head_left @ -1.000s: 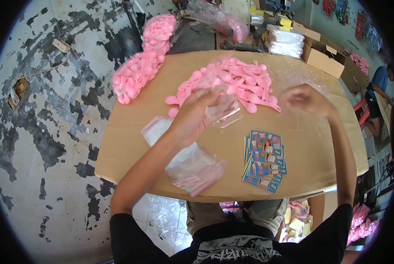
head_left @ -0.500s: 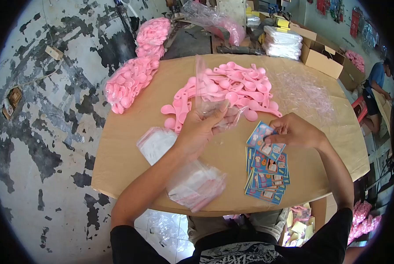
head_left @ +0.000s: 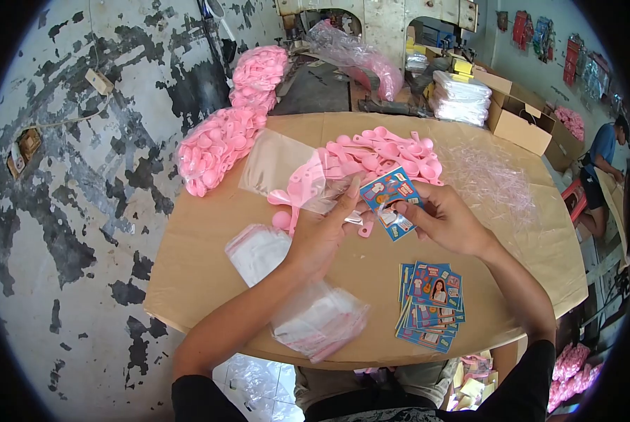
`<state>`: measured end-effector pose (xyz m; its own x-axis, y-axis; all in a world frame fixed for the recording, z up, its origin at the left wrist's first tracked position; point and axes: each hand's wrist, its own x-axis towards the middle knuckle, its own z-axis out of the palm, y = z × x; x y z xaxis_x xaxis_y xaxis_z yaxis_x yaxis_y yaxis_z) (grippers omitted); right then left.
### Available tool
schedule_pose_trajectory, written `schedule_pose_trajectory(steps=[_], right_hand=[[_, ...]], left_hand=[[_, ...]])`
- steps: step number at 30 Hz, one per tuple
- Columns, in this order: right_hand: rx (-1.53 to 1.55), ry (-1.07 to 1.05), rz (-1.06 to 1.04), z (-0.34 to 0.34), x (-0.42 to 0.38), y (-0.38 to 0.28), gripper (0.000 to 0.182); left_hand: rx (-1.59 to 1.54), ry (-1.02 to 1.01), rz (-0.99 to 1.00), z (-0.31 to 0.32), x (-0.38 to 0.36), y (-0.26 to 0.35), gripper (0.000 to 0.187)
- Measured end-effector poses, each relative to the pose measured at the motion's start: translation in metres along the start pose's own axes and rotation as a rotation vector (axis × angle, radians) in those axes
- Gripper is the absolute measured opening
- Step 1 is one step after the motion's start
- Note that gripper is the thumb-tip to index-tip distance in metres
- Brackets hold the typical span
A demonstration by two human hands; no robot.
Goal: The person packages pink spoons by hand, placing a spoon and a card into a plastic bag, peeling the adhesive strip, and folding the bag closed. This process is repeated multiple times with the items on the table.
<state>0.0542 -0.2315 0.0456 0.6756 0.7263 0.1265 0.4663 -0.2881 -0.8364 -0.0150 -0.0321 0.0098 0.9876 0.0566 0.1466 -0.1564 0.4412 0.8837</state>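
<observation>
My left hand (head_left: 323, 228) is closed on a clear plastic bag (head_left: 276, 163), which spreads out flat to the left above the table. In my right hand (head_left: 450, 214) a blue printed card (head_left: 391, 204) is pinched between thumb and fingers, close beside the bag's near end. Below it lies a fanned stack of similar cards (head_left: 433, 299). Two piles of clear bags, one farther off (head_left: 255, 253) and one nearer (head_left: 318, 320), lie around my left forearm. Behind my hands is a heap of pink plastic measuring spoons (head_left: 392, 151), partly covered by the bag.
Filled bags of pink spoons (head_left: 220, 148) stand at the table's back left edge. Thin clear strips (head_left: 494, 176) lie scattered at the right. Stacked white packs (head_left: 461, 97) and a cardboard box (head_left: 519, 125) are behind. Another person (head_left: 602, 165) sits at far right.
My right hand has lifted the card off the stack and brought it up and left to the bag. The bag in my left hand has swung from upright to flat toward the left.
</observation>
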Motion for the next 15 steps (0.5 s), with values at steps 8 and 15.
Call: schedule_pose_trajectory(steps=[8,15], right_hand=[[-0.050,-0.130,-0.081,0.004,0.009,0.001,0.023],[0.132,-0.040,-0.065,0.016,0.011,0.009,0.020]], left_hand=[[0.139,0.009,0.078,-0.003,-0.001,-0.011,0.032],[0.359,-0.122,0.176,-0.003,-0.005,-0.009,0.037]])
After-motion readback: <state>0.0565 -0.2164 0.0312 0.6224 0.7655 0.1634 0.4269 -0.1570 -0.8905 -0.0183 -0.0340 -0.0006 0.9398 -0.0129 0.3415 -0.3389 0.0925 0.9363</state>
